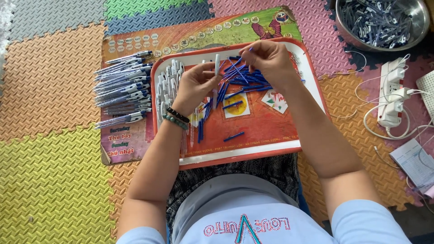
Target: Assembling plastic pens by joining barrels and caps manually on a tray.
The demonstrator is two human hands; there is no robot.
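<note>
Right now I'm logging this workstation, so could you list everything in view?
tray: one, red-rimmed, centre of the floor mats
blue pen parts: many, blue, heaped on the tray
white pen barrels: a row, white, at the tray's left side
assembled pens: a stack, white and blue, left of the tray
metal bowl: one, silver, top right, holding pen parts
power strip: one, white, at right
foam mats: several, multicoloured
left hand: holds a white barrel
right hand: pinches a blue part
</note>
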